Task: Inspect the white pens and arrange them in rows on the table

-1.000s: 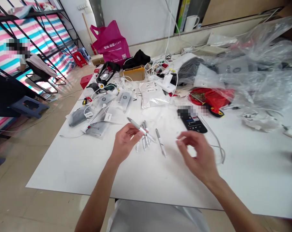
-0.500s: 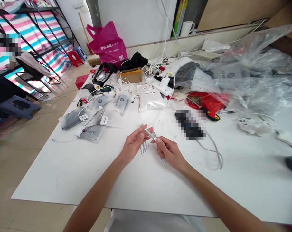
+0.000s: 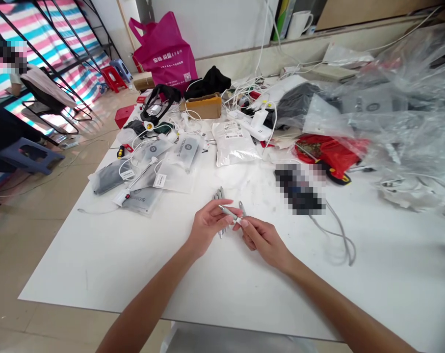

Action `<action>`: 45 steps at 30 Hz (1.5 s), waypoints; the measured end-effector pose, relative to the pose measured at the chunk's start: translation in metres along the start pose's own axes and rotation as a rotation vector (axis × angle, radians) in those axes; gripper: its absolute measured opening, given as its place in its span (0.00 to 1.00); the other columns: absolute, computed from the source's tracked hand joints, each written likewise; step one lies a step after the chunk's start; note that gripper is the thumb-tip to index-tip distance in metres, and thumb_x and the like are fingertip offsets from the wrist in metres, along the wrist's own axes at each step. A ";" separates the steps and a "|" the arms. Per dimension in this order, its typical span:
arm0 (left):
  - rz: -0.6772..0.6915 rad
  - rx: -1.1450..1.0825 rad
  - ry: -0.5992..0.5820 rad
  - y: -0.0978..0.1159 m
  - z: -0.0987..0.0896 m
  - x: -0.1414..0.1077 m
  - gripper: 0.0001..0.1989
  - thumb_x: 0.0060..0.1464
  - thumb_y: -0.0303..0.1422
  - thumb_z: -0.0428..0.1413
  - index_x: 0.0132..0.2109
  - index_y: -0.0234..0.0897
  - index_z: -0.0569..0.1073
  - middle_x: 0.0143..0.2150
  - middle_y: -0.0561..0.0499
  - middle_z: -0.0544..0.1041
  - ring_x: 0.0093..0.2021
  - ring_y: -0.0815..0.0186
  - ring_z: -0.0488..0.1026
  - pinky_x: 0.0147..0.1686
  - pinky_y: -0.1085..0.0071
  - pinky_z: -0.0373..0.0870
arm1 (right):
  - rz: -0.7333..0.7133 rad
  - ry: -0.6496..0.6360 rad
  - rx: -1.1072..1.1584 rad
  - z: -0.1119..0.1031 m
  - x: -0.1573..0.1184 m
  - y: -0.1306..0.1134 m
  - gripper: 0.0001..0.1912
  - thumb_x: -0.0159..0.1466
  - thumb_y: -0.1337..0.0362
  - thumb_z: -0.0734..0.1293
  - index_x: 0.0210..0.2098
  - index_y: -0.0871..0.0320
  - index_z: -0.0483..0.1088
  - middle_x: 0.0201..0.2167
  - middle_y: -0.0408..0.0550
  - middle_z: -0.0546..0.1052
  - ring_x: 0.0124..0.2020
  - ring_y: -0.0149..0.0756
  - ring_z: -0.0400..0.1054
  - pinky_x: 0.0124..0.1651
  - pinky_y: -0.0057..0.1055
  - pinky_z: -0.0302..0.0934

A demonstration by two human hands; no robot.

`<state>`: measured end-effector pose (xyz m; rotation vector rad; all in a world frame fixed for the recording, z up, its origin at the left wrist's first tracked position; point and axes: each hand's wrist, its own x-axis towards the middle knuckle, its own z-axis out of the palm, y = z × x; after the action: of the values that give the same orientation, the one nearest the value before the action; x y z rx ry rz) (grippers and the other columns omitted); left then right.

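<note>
Both hands meet over the white table (image 3: 141,264), around one silver-and-white pen (image 3: 227,212). The fingers and thumb of my left hand (image 3: 206,225) are closed on the pen's barrel, its grey tip pointing up to the left. My right hand (image 3: 262,238) pinches the pen's white end. Several similar pens (image 3: 219,193) lie side by side on the table behind my left fingers, partly hidden by them. Another pen (image 3: 242,208) shows just beyond my right fingers, its lower part covered.
Plastic-bagged items (image 3: 141,196) lie at the left, a white parcel (image 3: 237,144) straight ahead. Tangled white cables, a cardboard box (image 3: 203,108) and a magenta bag (image 3: 167,54) fill the back. To the right are a blurred dark object (image 3: 299,189) with a grey cord, a red bag (image 3: 332,152) and clear plastic.
My left fingers have come further round the pen, close to my right fingertips. The view has shifted slightly, so the things on the table's right side appear further right.
</note>
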<state>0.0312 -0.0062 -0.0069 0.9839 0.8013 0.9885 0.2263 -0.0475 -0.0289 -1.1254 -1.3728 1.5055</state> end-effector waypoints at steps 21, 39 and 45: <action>0.115 0.082 0.074 -0.003 -0.003 0.002 0.10 0.56 0.38 0.70 0.41 0.39 0.81 0.50 0.44 0.83 0.47 0.61 0.79 0.44 0.68 0.74 | -0.185 0.017 -0.371 -0.007 0.001 -0.011 0.13 0.78 0.51 0.59 0.48 0.54 0.66 0.33 0.44 0.76 0.29 0.31 0.62 0.32 0.29 0.55; 0.160 0.072 0.172 0.000 -0.003 0.006 0.15 0.60 0.41 0.67 0.42 0.39 0.72 0.41 0.44 0.86 0.39 0.61 0.81 0.39 0.66 0.71 | -0.252 0.136 -0.591 -0.011 0.005 -0.002 0.13 0.78 0.55 0.61 0.58 0.52 0.65 0.31 0.41 0.72 0.27 0.32 0.63 0.32 0.29 0.60; 0.174 0.028 0.249 0.001 -0.006 0.008 0.15 0.62 0.44 0.66 0.44 0.40 0.72 0.42 0.44 0.86 0.45 0.57 0.83 0.40 0.67 0.69 | -0.412 0.170 -0.697 -0.012 0.006 -0.005 0.16 0.79 0.61 0.57 0.58 0.53 0.72 0.31 0.44 0.70 0.27 0.32 0.60 0.32 0.30 0.58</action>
<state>0.0288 0.0033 -0.0088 0.9781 0.9481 1.2706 0.2363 -0.0377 -0.0247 -1.2311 -1.9269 0.6256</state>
